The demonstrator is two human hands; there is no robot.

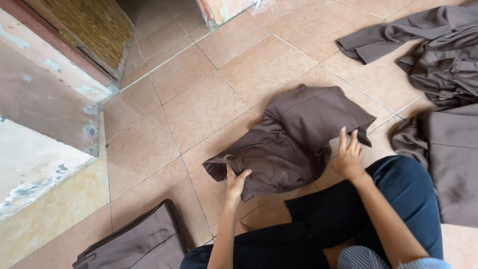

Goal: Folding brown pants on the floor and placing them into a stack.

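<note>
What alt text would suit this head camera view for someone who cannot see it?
A seated person's left hand and right hand grip a brown garment on a tiled floor. More brown clothes lie alongside.

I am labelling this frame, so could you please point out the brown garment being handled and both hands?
brown garment (294, 134), head view, middle of the cloth.
left hand (236, 182), head view, back.
right hand (348, 157), head view, back.
</note>
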